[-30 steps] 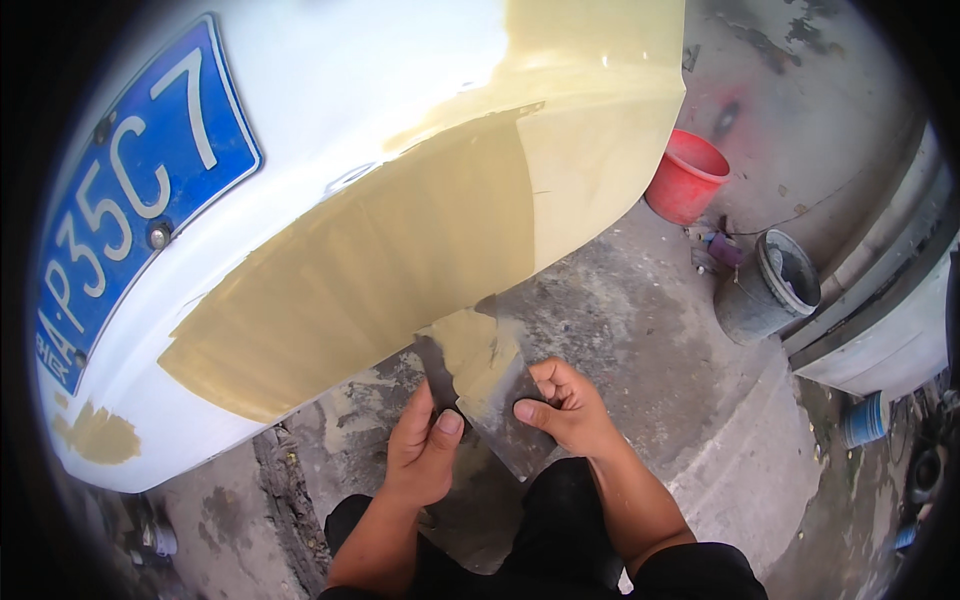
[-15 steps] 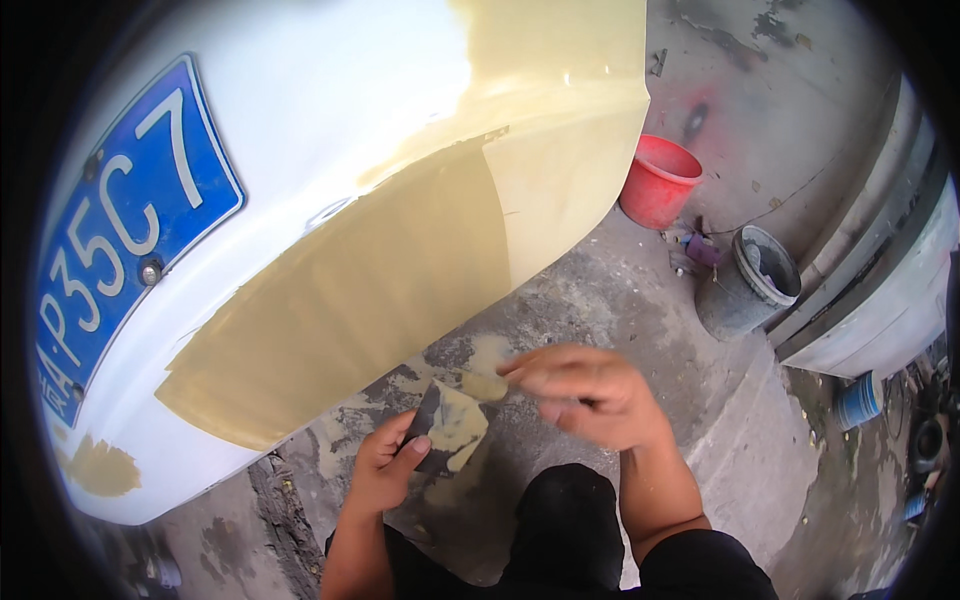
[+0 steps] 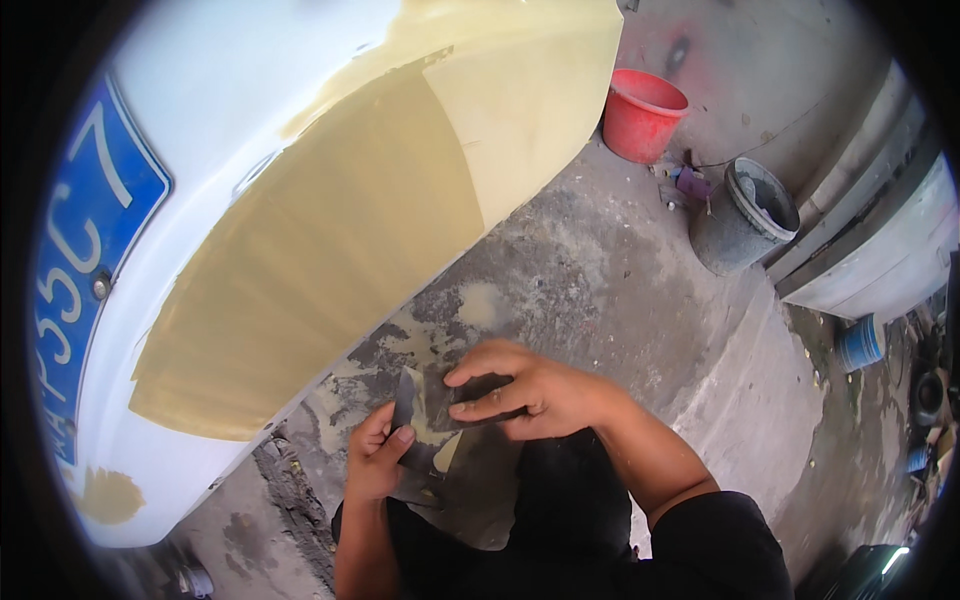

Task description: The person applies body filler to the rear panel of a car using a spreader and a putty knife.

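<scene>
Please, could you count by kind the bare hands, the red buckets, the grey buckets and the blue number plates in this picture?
Bare hands: 2 (left hand, right hand)
Red bucket: 1
Grey bucket: 1
Blue number plate: 1
Total: 5

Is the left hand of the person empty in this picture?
No, the left hand grips a dark flat sheet with beige paste on it, the thumb lying over its edge.
</scene>
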{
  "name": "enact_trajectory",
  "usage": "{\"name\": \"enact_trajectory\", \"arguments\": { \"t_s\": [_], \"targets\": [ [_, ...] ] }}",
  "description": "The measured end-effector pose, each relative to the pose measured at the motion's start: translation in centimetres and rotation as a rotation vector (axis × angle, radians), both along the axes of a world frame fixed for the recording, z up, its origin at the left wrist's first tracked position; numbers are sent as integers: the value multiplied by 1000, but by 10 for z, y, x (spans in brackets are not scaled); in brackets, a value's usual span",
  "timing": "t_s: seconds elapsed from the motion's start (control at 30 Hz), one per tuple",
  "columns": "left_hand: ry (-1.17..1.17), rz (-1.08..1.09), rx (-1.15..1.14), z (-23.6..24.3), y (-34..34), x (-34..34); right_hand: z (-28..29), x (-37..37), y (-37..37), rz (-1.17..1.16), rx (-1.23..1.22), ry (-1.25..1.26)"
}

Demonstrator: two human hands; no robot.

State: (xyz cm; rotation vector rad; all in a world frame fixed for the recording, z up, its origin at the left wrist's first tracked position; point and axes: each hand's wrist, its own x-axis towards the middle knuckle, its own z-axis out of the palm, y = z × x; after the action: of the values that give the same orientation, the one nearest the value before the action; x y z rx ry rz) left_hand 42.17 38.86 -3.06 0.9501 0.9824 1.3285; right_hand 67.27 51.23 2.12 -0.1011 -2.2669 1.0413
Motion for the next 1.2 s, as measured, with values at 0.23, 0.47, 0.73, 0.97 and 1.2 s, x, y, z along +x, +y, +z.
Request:
{"name": "enact_trajectory", "arguments": {
  "t_s": [0.23, 0.47, 0.73, 0.97, 1.2],
  "targets": [
    [-160, 64, 166, 3, -8, 2, -47, 7, 31, -390, 16, -78],
    [-203, 244, 150, -1, -9, 8, -56, -51, 84, -1129, -280, 271],
    [-178, 309, 101, -11, -18, 9, -65, -122, 31, -1072, -232, 288],
    [-209, 191, 59, 3, -7, 10, -56, -74, 1, -581, -526, 218],
    [-315, -65, 7, 25, 8, 27, -2, 20, -5, -82, -383, -58]
  ]
}}
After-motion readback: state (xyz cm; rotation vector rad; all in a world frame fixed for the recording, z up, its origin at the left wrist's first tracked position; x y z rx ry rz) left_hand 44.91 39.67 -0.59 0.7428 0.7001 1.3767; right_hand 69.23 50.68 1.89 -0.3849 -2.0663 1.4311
